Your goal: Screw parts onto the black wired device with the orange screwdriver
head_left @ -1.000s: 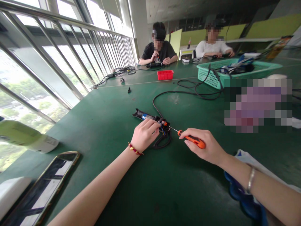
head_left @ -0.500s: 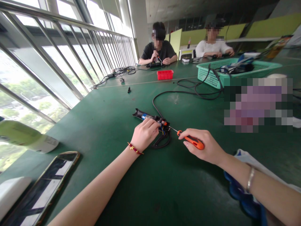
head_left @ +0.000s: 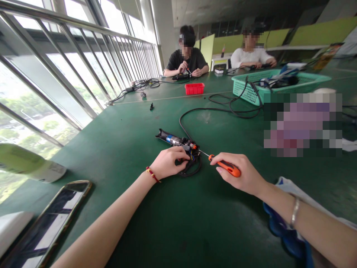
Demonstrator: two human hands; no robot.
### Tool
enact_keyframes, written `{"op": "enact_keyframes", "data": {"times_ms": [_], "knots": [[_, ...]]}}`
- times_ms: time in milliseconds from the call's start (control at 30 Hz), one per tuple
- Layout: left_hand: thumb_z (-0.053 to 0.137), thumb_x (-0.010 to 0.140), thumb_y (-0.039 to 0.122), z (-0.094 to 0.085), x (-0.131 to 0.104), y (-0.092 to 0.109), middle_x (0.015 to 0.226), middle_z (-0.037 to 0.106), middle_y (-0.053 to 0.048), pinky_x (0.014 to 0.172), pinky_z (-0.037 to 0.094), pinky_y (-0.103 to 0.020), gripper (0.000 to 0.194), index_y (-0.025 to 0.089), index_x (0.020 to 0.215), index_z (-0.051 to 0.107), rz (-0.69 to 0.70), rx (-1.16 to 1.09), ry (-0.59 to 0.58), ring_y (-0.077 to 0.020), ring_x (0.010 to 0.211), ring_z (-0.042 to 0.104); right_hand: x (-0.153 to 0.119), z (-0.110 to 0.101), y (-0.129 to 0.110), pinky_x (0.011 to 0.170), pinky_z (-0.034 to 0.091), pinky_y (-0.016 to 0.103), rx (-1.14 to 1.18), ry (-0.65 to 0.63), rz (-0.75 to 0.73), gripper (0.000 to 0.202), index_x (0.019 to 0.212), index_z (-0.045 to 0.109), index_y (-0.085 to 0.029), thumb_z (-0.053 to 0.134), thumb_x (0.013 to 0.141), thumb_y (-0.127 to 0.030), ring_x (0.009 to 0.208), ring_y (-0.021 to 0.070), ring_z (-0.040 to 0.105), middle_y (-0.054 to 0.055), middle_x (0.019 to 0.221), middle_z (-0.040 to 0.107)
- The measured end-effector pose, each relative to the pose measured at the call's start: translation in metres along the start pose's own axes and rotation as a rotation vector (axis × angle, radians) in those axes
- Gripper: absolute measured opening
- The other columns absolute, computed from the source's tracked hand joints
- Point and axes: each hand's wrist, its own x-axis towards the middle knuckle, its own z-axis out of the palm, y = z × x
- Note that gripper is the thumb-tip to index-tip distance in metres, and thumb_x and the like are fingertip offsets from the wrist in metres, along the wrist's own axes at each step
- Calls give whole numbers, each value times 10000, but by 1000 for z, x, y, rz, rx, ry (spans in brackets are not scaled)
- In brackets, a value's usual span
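A black device (head_left: 173, 140) with a blue-banded silver cylinder and exposed wires lies on the green table. Its black cord loops under it and runs off to the back right. My left hand (head_left: 170, 160) is at the near edge of the device, fingers curled against its wired end; whether they pinch a wire is too small to tell. In my right hand (head_left: 237, 169) is an orange and black screwdriver (head_left: 229, 168), its shaft pointing left. The screwdriver's tip reaches the device's right end, beside an orange part.
A red tray (head_left: 194, 89) and a green basket (head_left: 245, 91) holding tools stand farther back. A small black piece (head_left: 151, 107) lies at centre left. A phone (head_left: 60, 219) and a bottle (head_left: 30, 163) are at the left. Two people sit across the table.
My left hand has slid down and slightly left off the top of the device, uncovering more of its cylinder. The right hand and screwdriver have hardly moved.
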Motion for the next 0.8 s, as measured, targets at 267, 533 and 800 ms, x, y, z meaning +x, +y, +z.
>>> {"op": "enact_keyframes", "data": {"times_ms": [267, 533, 800], "knots": [[515, 830, 211, 4, 1, 1, 873, 639, -16, 710, 487, -221, 162, 211, 856, 675, 56, 41, 6, -116, 796, 611, -1, 1, 1, 588, 415, 232, -7, -21, 22, 102, 824, 595, -190, 514, 764, -184, 587, 109, 539, 3, 717, 624], [477, 831, 173, 3, 3, 9, 871, 628, -14, 727, 473, -228, 148, 194, 825, 624, 97, 190, 44, -119, 809, 587, -1, 1, 1, 592, 415, 240, -10, -22, 25, 103, 832, 593, -190, 511, 771, -190, 591, 114, 542, 10, 729, 630], [424, 864, 161, 3, 2, 12, 826, 651, -24, 720, 479, -234, 187, 181, 822, 605, 124, 260, 230, -117, 777, 588, -1, 1, 1, 589, 421, 242, -10, -26, 26, 99, 826, 593, -191, 515, 767, -193, 595, 116, 549, 11, 734, 638]]}}
